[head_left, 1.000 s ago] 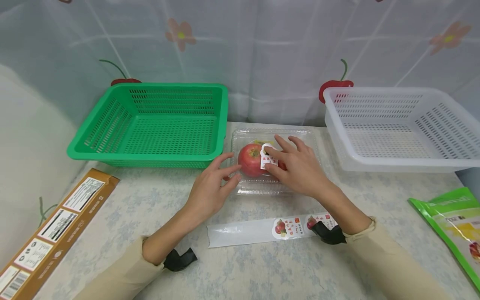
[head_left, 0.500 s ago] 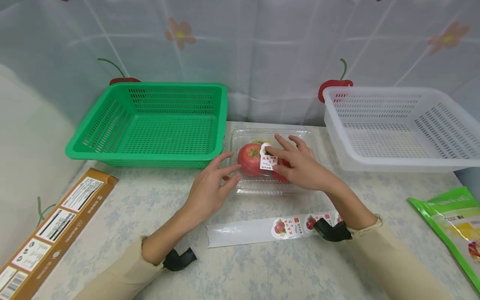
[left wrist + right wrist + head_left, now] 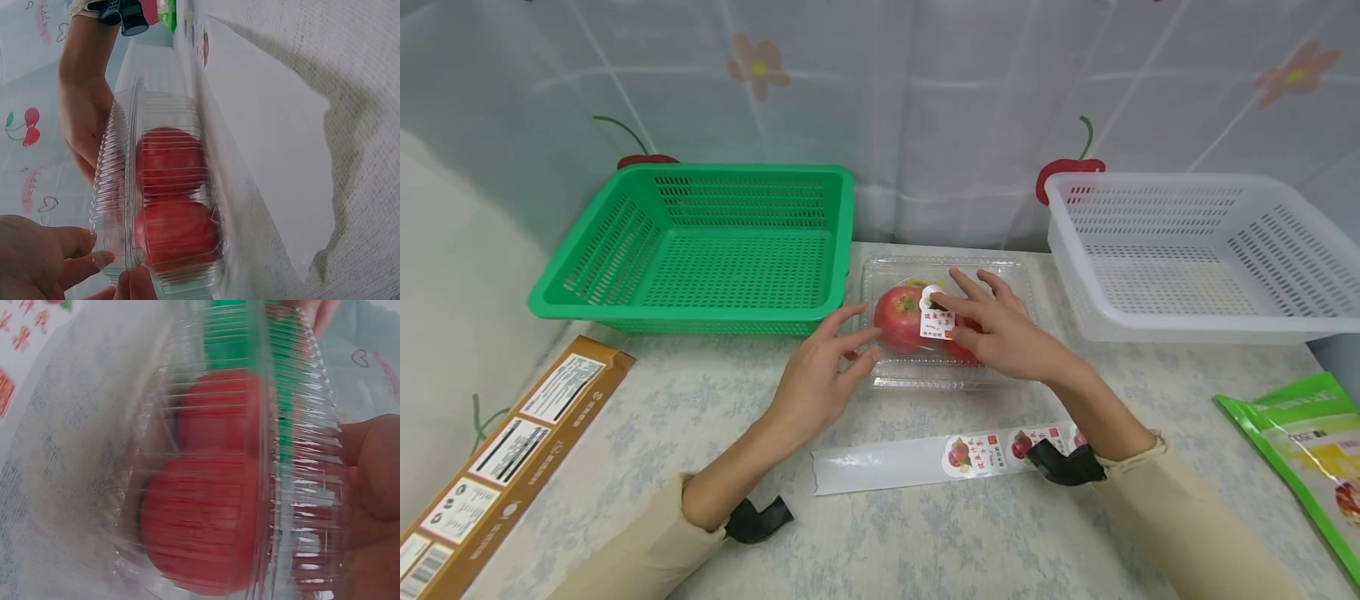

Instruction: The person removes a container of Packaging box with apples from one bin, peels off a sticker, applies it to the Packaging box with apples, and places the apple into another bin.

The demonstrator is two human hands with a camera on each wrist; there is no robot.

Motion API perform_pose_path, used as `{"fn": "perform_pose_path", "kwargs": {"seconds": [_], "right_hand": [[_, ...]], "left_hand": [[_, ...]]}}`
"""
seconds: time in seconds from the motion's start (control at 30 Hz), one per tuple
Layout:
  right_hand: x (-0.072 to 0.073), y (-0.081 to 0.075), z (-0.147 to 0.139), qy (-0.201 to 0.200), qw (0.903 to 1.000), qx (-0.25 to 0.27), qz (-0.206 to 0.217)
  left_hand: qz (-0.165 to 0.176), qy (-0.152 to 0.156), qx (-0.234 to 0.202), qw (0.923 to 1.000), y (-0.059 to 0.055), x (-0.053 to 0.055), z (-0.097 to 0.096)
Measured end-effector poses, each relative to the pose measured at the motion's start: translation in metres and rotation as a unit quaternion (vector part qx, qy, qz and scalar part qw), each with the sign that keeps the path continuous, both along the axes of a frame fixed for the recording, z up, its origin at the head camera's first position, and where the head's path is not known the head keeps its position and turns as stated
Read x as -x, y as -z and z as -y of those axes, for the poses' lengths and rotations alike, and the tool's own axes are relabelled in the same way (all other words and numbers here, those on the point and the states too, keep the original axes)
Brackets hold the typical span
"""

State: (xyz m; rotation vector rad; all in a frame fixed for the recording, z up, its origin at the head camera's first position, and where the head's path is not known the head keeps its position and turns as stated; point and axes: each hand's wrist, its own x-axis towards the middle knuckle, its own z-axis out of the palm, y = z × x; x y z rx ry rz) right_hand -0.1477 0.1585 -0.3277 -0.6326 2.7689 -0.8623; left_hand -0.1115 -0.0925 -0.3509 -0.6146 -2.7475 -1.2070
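A clear plastic clamshell box (image 3: 917, 377), lid down, lies mid-table with two red apples (image 3: 895, 321) inside. On its lid is a white apple-print sticker (image 3: 936, 323). My right hand (image 3: 1011, 333) is over the lid, its index fingertip on the sticker's upper part and the thumb by its right edge. At the box's left side, my left hand (image 3: 816, 379) touches lid and rim with its fingertips, fingers loosely bent; the left wrist view also shows these fingers (image 3: 81, 256). Through the box wall, both apples (image 3: 203, 519) appear in the right wrist view. The right hand partly covers one apple from above.
Nearer me lies a backing strip (image 3: 880, 462) with more stickers, partly under the right wrist. A green basket (image 3: 700, 321) stands back left, a white basket (image 3: 1210, 329) back right. A long brown carton (image 3: 527, 450) lies left; a green pouch (image 3: 1315, 450) lies right.
My right thumb has slid right, off the sticker's lower part, and more of its print shows now. The index finger stays on the sticker. My left hand holds its place.
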Motion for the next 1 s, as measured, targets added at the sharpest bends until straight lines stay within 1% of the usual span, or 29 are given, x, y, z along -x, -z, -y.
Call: {"fn": "perform_pose_path", "kwargs": {"seconds": [0.07, 0.17, 0.23, 0.3, 0.33, 0.53, 0.7, 0.77, 0.9, 1.0], "right_hand": [[-0.001, 0.004, 0.003, 0.004, 0.9985, -0.036, -0.042], [-0.004, 0.01, 0.009, 0.018, 0.9893, -0.104, -0.101], [-0.005, 0.011, 0.012, 0.028, 0.9844, -0.132, -0.113], [-0.006, 0.012, 0.014, 0.036, 0.9826, -0.145, -0.111], [-0.006, 0.011, 0.014, 0.038, 0.9824, -0.148, -0.107], [-0.004, 0.013, 0.013, 0.047, 0.9798, -0.153, -0.12], [-0.004, 0.012, 0.014, 0.05, 0.9795, -0.155, -0.119], [-0.005, 0.012, 0.014, 0.054, 0.9797, -0.148, -0.124], [-0.007, 0.013, 0.013, 0.065, 0.979, -0.117, -0.154], [-0.008, 0.015, 0.012, 0.067, 0.9741, -0.097, -0.193]], "left_hand": [[0.002, 0.001, -0.004, 1.0, 0.0, 0.0, 0.0], [0.006, 0.001, -0.007, 1.0, 0.0, -0.001, 0.001], [0.005, 0.0, -0.009, 1.0, 0.0, -0.001, 0.001], [0.004, -0.001, -0.01, 0.9999, 0.0, -0.001, 0.002], [0.002, -0.001, -0.011, 0.9999, 0.0, -0.001, 0.002], [-0.001, 0.002, -0.011, 0.9999, 0.001, -0.001, 0.002], [0.002, -0.007, -0.01, 0.9999, 0.002, -0.001, 0.002], [0.005, -0.008, -0.013, 0.9999, 0.002, -0.001, 0.001], [0.011, -0.002, -0.023, 0.9997, 0.003, -0.001, 0.001], [0.013, 0.006, -0.032, 0.9994, 0.005, 0.0, 0.002]]}}
